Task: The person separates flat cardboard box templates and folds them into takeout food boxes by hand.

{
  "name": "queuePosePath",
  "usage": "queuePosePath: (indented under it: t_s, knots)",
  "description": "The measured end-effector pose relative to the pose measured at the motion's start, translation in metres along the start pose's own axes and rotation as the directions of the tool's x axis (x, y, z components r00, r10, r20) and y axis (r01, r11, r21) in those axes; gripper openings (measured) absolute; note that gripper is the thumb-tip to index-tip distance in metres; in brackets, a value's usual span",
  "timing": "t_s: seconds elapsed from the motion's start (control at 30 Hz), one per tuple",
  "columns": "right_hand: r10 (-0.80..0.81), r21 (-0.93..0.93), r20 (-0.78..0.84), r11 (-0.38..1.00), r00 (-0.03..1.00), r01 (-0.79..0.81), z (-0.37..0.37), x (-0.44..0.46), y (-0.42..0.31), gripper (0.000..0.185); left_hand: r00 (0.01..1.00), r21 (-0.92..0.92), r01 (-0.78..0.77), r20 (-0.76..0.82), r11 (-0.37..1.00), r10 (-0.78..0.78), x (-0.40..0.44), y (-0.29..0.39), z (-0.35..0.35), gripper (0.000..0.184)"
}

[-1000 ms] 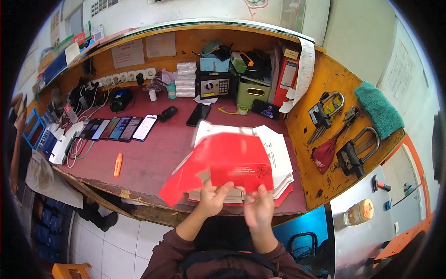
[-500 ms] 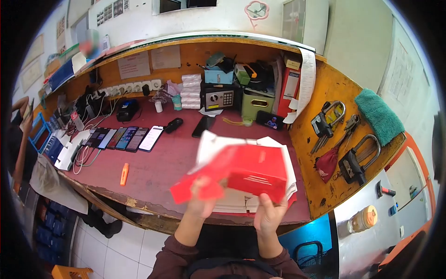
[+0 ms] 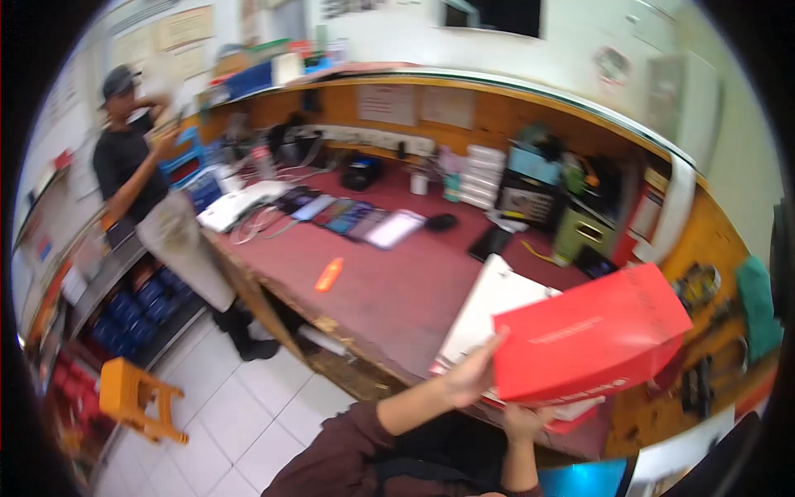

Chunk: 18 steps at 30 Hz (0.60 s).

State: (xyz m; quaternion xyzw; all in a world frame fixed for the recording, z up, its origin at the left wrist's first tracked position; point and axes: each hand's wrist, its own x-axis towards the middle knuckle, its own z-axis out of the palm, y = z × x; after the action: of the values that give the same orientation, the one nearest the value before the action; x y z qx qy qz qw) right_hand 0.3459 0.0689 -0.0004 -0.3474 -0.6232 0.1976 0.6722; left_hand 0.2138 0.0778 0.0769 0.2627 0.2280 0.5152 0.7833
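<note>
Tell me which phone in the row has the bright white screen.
The phone at the row's end nearest the red box: its screen glows bright white, while the other phones there look duller.

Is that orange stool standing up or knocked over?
Standing up: the orange stool has its seat on top and legs reaching down to the tiled floor.

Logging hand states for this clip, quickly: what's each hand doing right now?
Left hand: holding the red printed cardboard box at its left end.
Right hand: at the box's lower edge, blurred; grip cannot be told.
</note>
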Motion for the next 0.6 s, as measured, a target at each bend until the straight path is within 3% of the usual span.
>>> queuePosePath:
  t_s: [0.03,0.07,0.1,0.17,0.3,0.33,0.37,0.4,0.43,0.5,0.57,0.6]
  knots:
    - [-0.057,0.027,-0.06,0.998,0.997,0.059,0.002,0.001,0.001,0.033,0.998,0.021,-0.055,-0.005,0.998,0.055,-0.002,-0.003,0.007,0.062]
    - [0.012,0.131,-0.129,0.991,0.992,0.005,0.005,-0.007,0.014,0.031,0.992,0.021,-0.098,0.081,0.995,0.096,0.0,-0.012,0.002,0.062]
    - [0.053,0.182,-0.222,0.983,0.974,-0.012,0.016,-0.008,0.016,0.035,0.979,0.076,-0.204,0.018,0.976,0.203,0.005,-0.025,-0.001,0.063]
    - [0.064,0.201,-0.317,0.98,0.946,0.001,0.029,-0.013,0.024,0.02,0.99,-0.013,-0.136,0.035,0.991,0.136,-0.002,-0.019,0.001,0.059]
    - [0.064,0.124,-0.224,0.992,0.973,-0.037,0.014,-0.023,0.051,0.016,0.981,0.042,-0.19,0.045,0.981,0.188,0.002,-0.017,-0.014,0.059]
    - [0.062,0.178,-0.199,0.984,0.978,-0.026,0.011,-0.017,0.034,0.025,0.968,0.0,-0.192,0.164,0.981,0.19,0.002,-0.018,-0.023,0.056]
    - [0.261,0.298,-0.255,0.937,0.931,-0.181,0.01,-0.013,0.015,0.033,0.941,-0.042,-0.185,0.282,0.982,0.189,0.002,-0.02,-0.028,0.054]
    - [0.448,0.438,-0.3,0.849,0.842,-0.295,0.011,-0.005,-0.012,0.041,0.929,0.006,-0.276,0.259,0.961,0.265,0.001,-0.023,-0.03,0.048]
    - [0.45,0.425,-0.316,0.854,0.835,-0.3,0.017,-0.002,-0.016,0.041,0.932,-0.002,-0.257,0.264,0.966,0.248,-0.002,-0.025,-0.028,0.048]
    - [0.344,0.465,-0.251,0.862,0.905,-0.199,0.014,-0.005,-0.012,0.043,0.849,0.496,-0.474,0.036,0.728,0.528,-0.005,-0.035,-0.02,0.041]
    - [0.174,0.339,-0.326,0.939,0.929,-0.057,0.021,-0.005,-0.009,0.05,0.565,0.555,-0.667,-0.059,0.497,0.823,0.009,-0.055,-0.022,0.023]
    - [0.162,0.479,-0.244,0.877,0.956,-0.027,0.022,0.001,-0.02,0.055,0.598,0.595,-0.628,-0.044,0.502,0.801,0.007,-0.052,-0.021,0.017]
